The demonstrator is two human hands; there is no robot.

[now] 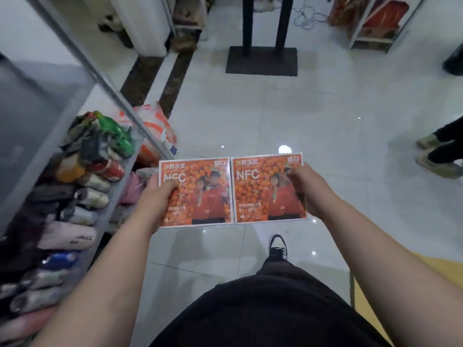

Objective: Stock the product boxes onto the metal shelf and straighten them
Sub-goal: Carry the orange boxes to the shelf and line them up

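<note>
Two flat orange product boxes printed "NFC" are held side by side, face up, above the tiled floor. My left hand (160,196) grips the left box (200,194) by its left edge, thumb on top. My right hand (304,189) grips the right box (263,189) by its right edge, thumb on the printed face. The inner edges of the boxes touch. The metal shelf (107,86) stands at the left, its grey upright post running diagonally.
The shelf's lower level holds several shoes (82,186) in rows. An orange-and-white bag (155,131) lies by the post. A black stand base (261,61) sits on the floor ahead. Another person's feet (436,156) are at the right. A yellow carton (411,284) is lower right.
</note>
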